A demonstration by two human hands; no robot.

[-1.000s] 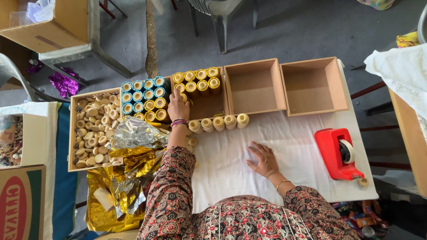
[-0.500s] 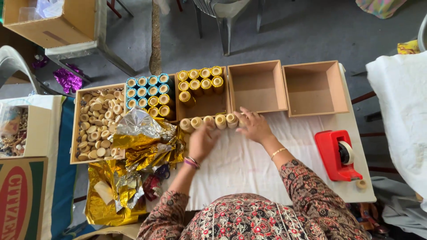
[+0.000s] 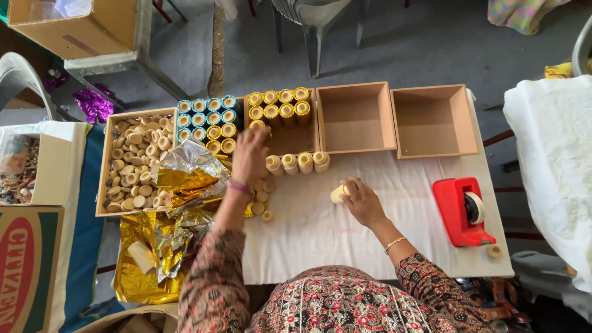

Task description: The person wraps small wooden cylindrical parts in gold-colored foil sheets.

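Observation:
My left hand (image 3: 250, 154) reaches forward over the front edge of a brown box (image 3: 290, 137) partly filled with gold-wrapped spools (image 3: 279, 105); its fingers are blurred and what they hold is hidden. On the white cloth (image 3: 370, 228), my right hand (image 3: 361, 198) grips a cream spool (image 3: 338, 193). A row of cream spools (image 3: 297, 163) lies along the box fronts between the hands. Several small cream discs (image 3: 264, 198) lie by my left wrist.
Two bare brown boxes (image 3: 356, 118) (image 3: 435, 121) stand at the back. A box of blue and gold spools (image 3: 207, 123) and a tray of cream discs (image 3: 133, 160) sit left, beside crumpled gold foil (image 3: 160, 240). A red tape dispenser (image 3: 461, 211) stands right.
My left hand went from the spool row forward to the partly filled box. My right hand pulled back onto the cloth with one cream spool; the row is shorter.

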